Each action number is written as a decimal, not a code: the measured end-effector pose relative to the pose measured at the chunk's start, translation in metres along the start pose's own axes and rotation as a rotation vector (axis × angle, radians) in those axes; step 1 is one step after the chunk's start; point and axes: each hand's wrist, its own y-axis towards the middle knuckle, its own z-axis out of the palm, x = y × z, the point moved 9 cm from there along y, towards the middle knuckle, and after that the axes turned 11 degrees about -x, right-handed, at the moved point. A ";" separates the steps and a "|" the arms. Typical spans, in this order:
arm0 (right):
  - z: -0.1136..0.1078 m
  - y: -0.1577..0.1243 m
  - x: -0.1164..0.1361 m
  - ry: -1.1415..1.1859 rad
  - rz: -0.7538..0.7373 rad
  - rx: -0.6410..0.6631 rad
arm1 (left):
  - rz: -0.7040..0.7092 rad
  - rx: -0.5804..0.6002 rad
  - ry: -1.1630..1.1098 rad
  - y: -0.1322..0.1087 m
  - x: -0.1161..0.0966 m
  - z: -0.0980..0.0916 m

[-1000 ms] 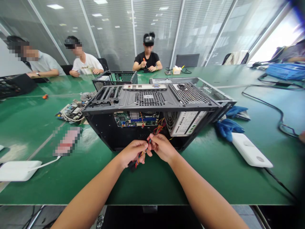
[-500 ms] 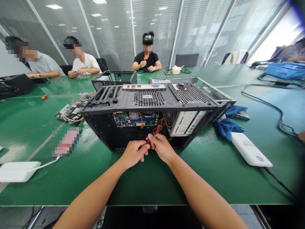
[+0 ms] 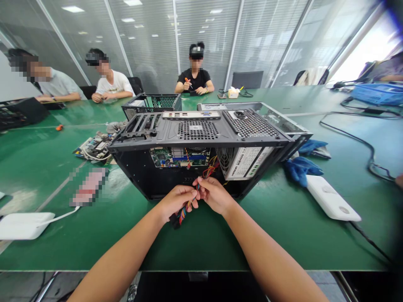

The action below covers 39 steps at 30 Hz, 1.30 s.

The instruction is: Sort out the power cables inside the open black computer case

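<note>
A black computer case [image 3: 192, 143] stands on the green table, its open side facing me. Inside are a motherboard [image 3: 163, 157] and a power supply [image 3: 248, 163] with red and yellow wires [image 3: 211, 167] running from it. Just in front of the opening, my left hand [image 3: 179, 200] and my right hand [image 3: 213, 193] meet, fingertips pinched on a bundle of coloured power cables [image 3: 184, 213]. The cable's end with a black connector [image 3: 175, 221] hangs below my left hand. What exactly lies between the fingertips is partly hidden.
Circuit boards with cables [image 3: 96, 147] and a white power bank [image 3: 27, 226] lie to the left. On the right are blue gloves [image 3: 304, 167], a white power strip [image 3: 332, 197] and a black cord [image 3: 355, 136]. Other people sit across the table, one holding an orange screwdriver [image 3: 188, 81].
The coloured cable bundle with its black connector now shows below my left hand, where it was hidden before. Both hands stay pinched together in nearly the same place.
</note>
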 end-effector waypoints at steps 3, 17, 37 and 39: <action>-0.006 0.002 0.000 -0.072 -0.060 -0.079 | 0.100 -0.062 0.195 -0.003 -0.010 -0.004; -0.010 0.004 -0.001 -0.117 -0.065 -0.127 | -0.009 0.000 0.078 -0.001 -0.001 -0.004; -0.008 0.006 -0.004 -0.228 -0.136 -0.116 | 0.079 -0.181 0.132 0.000 -0.006 -0.013; -0.007 0.006 -0.005 -0.219 -0.125 -0.103 | 0.050 -0.170 0.082 0.002 -0.001 -0.012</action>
